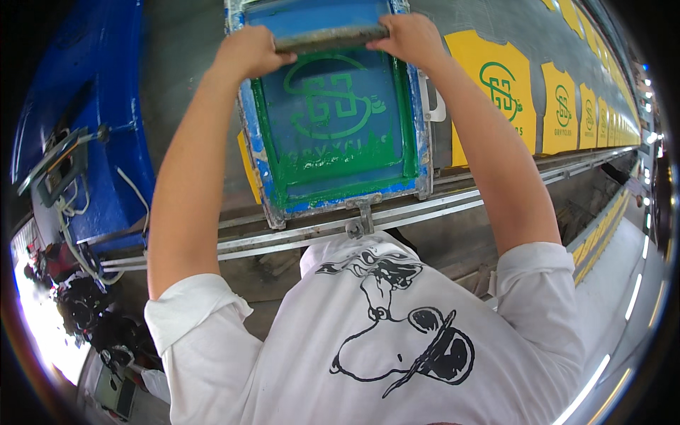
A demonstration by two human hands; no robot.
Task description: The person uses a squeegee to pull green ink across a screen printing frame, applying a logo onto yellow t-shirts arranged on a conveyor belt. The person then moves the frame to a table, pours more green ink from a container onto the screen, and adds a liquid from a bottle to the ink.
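Both my arms reach forward over a screen-printing frame with a chipped blue and white rim. Its mesh carries a round emblem, and green ink lies thickest across the near part and along the sides. A long squeegee spans the far part of the mesh. My left hand grips its left end, and my right hand grips its right end. Under the frame, a strip of yellow fabric shows at the left; the rest of that piece is hidden.
Yellow shirt-shaped fabric pieces with green prints lie in a row along the grey table to the right. A metal rail runs along the near edge. Blue equipment with cables stands at the left.
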